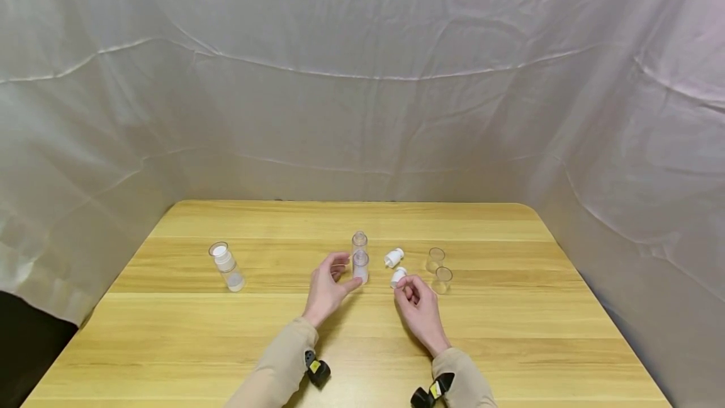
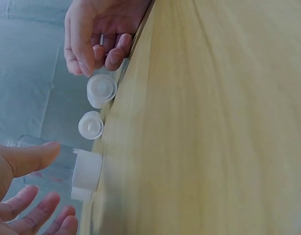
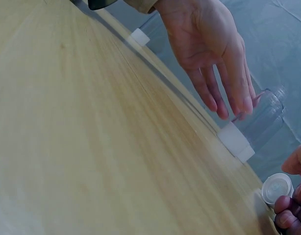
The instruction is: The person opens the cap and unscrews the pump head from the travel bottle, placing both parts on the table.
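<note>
My left hand (image 1: 328,287) reaches around the nearer of two clear bottles (image 1: 360,271), thumb and fingers spread on either side; contact is hard to tell. The second clear bottle (image 1: 359,241) stands right behind it. In the left wrist view, the nearer bottle's white base (image 2: 87,170) rests on the table. My right hand (image 1: 420,312) is at a white pump top (image 1: 398,277), its fingers loosely curled and the thumb apart from them. That pump top (image 3: 277,189) sits beside the fingertips in the right wrist view. Another white pump top (image 1: 394,257) lies just behind.
Two clear cylindrical caps (image 1: 435,259) (image 1: 442,281) stand right of the pump tops. Far to the left is a bottle with a white top and clear cap (image 1: 226,267). The wooden table (image 1: 510,332) is enclosed by pale hanging cloth (image 1: 362,112).
</note>
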Motion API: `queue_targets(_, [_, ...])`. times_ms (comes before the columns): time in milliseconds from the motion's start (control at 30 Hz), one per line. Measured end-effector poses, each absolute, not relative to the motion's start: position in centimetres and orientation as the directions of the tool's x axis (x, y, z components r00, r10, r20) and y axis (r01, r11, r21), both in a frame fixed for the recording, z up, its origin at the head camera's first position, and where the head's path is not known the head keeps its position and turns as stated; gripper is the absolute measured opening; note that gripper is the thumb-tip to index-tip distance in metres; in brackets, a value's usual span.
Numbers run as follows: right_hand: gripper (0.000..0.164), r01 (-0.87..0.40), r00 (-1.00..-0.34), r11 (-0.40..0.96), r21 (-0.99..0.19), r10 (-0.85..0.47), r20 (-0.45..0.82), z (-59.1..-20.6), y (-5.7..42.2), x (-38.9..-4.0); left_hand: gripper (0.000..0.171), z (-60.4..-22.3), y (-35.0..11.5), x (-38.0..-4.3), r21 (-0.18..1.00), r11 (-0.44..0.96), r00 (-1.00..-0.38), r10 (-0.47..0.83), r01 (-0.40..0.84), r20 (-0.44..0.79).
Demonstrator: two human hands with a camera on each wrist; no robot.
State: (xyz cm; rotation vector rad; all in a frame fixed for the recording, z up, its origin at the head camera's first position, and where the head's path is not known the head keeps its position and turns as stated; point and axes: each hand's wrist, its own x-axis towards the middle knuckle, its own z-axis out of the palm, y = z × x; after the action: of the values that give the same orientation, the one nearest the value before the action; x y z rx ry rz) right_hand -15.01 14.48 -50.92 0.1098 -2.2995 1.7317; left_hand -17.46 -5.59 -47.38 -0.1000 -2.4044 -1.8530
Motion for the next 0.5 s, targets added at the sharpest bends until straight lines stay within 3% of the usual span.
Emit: queue_targets(500, [0.008,-0.172,-0.967,0.309,-0.935,0.127,0.220,-49.8,13.8,-14.6,0.035,-45.3,-8.6,-16.6,0.890,0.408,-0.964,-0.075,0.203,0.254])
